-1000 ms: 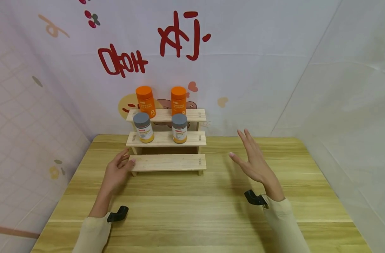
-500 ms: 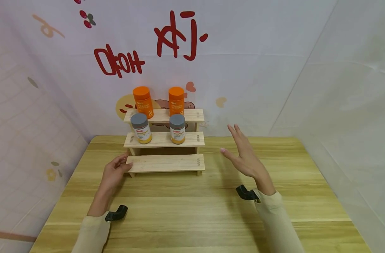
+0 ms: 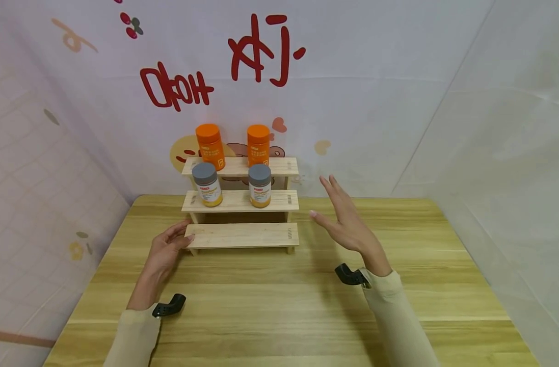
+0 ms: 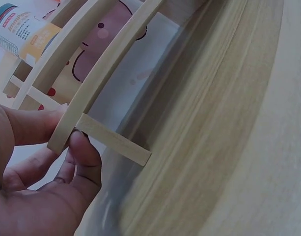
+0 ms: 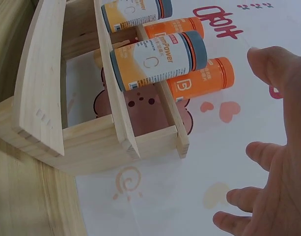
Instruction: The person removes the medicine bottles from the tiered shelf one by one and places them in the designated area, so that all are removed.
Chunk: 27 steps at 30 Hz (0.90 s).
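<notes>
A three-step wooden display rack [image 3: 242, 236] stands on the table near the back wall. My left hand [image 3: 164, 251] pinches the left end of its lowest board between thumb and fingers, which the left wrist view shows close up. Two orange bottles [image 3: 211, 149] [image 3: 259, 149] stand upright on the top step. On the middle step are two bottles with grey lids, white labels and yellow lower parts [image 3: 209, 187] [image 3: 260, 186]. To the right of the rack, my right hand [image 3: 350, 227] is held up with fingers extended and thumb spread, touching nothing.
The wood-grain table [image 3: 261, 306] extends in front of the rack and on both sides. A white printed cloth wall [image 3: 362, 92] rises right behind, with more cloth at left and right. Each wrist carries a black camera mount [image 3: 169, 306].
My right hand has moved left and slightly farther forward, closer to the rack. The left hand keeps its place at the lowest board's end, and the bottles stand as before.
</notes>
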Each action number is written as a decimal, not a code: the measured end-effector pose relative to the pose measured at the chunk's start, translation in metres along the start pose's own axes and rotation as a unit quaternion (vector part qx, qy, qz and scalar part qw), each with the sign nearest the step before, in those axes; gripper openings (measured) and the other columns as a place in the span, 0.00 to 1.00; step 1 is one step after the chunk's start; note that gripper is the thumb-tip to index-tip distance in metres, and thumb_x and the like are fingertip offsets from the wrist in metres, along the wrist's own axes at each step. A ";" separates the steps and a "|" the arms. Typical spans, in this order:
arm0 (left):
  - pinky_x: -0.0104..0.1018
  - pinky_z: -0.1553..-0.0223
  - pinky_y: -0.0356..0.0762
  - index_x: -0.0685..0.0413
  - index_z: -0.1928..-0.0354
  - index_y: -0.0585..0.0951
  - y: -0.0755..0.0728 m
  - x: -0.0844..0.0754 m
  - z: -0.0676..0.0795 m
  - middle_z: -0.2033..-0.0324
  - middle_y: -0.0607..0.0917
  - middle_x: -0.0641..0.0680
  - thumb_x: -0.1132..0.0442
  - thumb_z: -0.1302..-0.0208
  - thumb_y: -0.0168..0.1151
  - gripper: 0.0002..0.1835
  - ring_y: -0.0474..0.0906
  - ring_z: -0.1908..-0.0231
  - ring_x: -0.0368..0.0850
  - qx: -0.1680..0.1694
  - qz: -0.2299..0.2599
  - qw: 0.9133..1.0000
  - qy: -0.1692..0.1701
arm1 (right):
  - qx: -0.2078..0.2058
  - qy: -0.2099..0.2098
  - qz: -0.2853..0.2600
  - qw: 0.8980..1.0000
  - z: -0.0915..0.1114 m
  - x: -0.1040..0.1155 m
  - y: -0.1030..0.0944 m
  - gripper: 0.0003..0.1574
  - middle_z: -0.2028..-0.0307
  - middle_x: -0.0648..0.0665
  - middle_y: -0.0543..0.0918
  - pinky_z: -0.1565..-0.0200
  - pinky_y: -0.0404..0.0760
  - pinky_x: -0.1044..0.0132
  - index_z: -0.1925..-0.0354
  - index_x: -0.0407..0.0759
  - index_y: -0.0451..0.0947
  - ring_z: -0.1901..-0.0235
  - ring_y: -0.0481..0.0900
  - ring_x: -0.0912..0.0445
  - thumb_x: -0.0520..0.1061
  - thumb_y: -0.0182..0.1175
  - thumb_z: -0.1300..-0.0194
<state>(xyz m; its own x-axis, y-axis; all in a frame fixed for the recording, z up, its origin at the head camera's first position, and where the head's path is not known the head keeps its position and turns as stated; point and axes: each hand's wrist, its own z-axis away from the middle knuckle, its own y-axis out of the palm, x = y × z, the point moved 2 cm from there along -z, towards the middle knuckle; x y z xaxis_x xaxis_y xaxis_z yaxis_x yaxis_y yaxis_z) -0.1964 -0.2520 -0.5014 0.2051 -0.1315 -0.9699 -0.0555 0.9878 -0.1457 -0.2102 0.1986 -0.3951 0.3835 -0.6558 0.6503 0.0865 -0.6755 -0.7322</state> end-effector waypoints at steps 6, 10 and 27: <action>0.15 0.50 0.75 0.57 0.22 0.62 0.000 0.000 -0.001 0.32 0.69 0.50 0.61 0.27 0.65 0.37 0.65 0.38 0.33 0.014 0.025 1.000 -0.008 | 0.003 -0.010 -0.003 1.000 -0.005 0.007 0.000 0.51 0.18 0.56 0.32 0.25 0.43 0.28 0.19 0.75 0.34 0.18 0.34 0.44 0.64 0.56 0.25; 0.18 0.52 0.77 0.60 0.22 0.60 0.001 0.002 0.000 0.38 0.72 0.48 0.61 0.27 0.64 0.38 0.71 0.44 0.29 0.023 0.035 0.999 -0.014 | 0.010 -0.014 -0.003 1.000 -0.009 0.011 -0.001 0.52 0.17 0.55 0.32 0.25 0.41 0.27 0.19 0.74 0.34 0.18 0.33 0.43 0.64 0.56 0.24; 0.19 0.51 0.79 0.64 0.23 0.61 -0.003 0.003 0.002 0.48 0.75 0.45 0.63 0.27 0.64 0.37 0.76 0.52 0.28 0.021 0.049 0.999 -0.007 | 0.017 -0.041 -0.008 0.999 -0.040 0.032 -0.019 0.52 0.17 0.52 0.40 0.23 0.45 0.33 0.18 0.65 0.40 0.17 0.37 0.47 0.61 0.59 0.25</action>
<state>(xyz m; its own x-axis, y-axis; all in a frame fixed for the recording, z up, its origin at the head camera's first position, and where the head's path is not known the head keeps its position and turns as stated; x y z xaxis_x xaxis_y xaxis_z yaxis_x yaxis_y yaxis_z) -0.1936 -0.2546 -0.5031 0.2147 -0.0335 -0.9761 -0.0352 0.9985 -0.0420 -0.2368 0.1771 -0.3521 0.4559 -0.6148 0.6435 0.1226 -0.6727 -0.7296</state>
